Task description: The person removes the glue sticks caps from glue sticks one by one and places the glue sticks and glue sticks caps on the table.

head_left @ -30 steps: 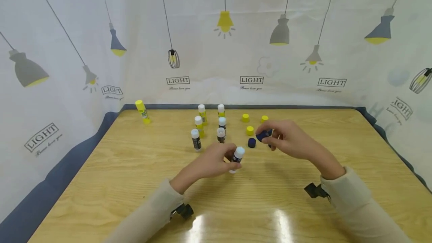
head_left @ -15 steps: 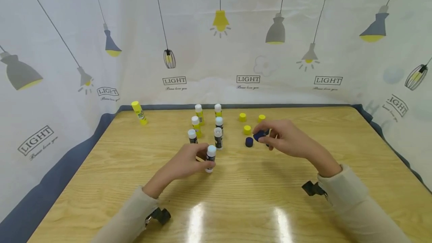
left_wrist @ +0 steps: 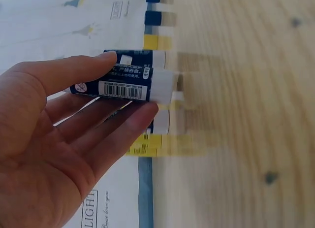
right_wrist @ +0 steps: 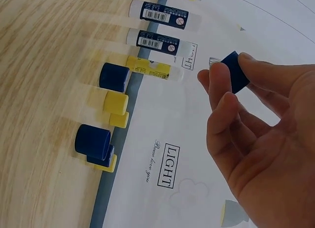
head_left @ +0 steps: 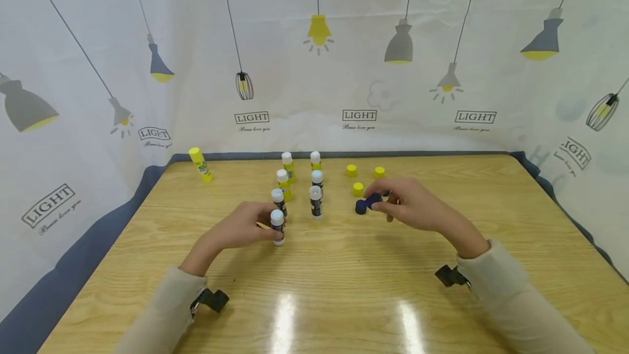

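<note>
My left hand (head_left: 241,225) pinches an uncapped glue stick (head_left: 277,229) with a dark blue label, held upright between thumb and fingers. In the left wrist view the label and barcode of this glue stick (left_wrist: 125,85) face the camera, white end to the right. Another dark-labelled glue stick (head_left: 278,199) stands just behind it. My right hand (head_left: 413,205) pinches a dark blue cap (head_left: 373,200), seen between thumb and fingers in the right wrist view. Below and left of it, a second dark blue cap (head_left: 361,207) stands on the table.
Two more dark-labelled glue sticks (head_left: 316,206) and several yellow uncapped ones (head_left: 283,182) stand in the middle of the table (head_left: 314,283). Three yellow caps (head_left: 358,189) lie beyond my right hand. A yellow-capped glue stick (head_left: 200,164) stands at the far left, near the printed curtain (head_left: 295,70).
My left hand has carried the glue stick left, to the front of the left-hand row. My right hand still pinches its blue cap and has shifted only slightly.
</note>
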Demonstrator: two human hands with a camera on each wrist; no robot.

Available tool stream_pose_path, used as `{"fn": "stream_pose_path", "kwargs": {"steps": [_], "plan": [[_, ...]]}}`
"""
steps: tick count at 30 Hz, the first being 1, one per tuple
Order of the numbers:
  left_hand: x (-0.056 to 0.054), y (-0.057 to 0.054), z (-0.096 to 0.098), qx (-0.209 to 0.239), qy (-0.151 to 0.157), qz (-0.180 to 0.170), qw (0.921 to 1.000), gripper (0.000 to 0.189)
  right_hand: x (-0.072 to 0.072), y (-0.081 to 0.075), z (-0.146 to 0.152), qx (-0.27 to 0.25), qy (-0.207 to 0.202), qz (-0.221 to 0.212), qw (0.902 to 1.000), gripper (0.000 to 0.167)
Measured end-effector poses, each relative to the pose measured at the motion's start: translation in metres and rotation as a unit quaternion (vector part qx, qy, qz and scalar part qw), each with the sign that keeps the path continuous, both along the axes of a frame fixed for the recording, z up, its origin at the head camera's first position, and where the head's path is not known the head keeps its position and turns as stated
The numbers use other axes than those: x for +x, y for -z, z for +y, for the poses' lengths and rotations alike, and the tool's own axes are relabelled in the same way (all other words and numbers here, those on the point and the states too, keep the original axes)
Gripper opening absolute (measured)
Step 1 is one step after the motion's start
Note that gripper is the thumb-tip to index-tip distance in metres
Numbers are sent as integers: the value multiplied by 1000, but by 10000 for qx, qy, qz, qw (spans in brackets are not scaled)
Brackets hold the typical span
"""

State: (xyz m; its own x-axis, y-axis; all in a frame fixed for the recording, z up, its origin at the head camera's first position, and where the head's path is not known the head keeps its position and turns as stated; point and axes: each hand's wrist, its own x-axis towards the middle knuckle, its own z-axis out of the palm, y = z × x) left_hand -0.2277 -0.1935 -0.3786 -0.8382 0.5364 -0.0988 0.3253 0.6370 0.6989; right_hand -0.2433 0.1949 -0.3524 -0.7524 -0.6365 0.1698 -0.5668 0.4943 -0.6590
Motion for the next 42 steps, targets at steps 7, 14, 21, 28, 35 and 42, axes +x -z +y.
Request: {"fn": "stream_pose_path", "kwargs": {"steps": [7, 14, 21, 28, 35, 42], "plan": [[-6, 4, -13, 166, 72, -228, 9996, 29, -3, 5, -2, 176, 72, -227, 9996, 29], [-8, 6, -15, 363, 138, -415, 9984, 30, -2, 10, -3, 91, 58, -530, 9985, 28], [-6, 6, -13, 454, 63, -494, 9977, 30, -4, 20, -9, 285, 132, -143, 9994, 25], [-6, 8, -13, 131, -31, -419, 9990, 34, -4, 32, -15, 571, 232, -280, 9977, 24], [-5, 6, -13, -44, -87, -499, 9987, 34, -7, 39, -19, 902, 61, -364, 9952, 25], [-5, 5, -12, -70, -63, -540, 9985, 33, -7, 42, -20, 1035, -112, -475, 9934, 25]]}}
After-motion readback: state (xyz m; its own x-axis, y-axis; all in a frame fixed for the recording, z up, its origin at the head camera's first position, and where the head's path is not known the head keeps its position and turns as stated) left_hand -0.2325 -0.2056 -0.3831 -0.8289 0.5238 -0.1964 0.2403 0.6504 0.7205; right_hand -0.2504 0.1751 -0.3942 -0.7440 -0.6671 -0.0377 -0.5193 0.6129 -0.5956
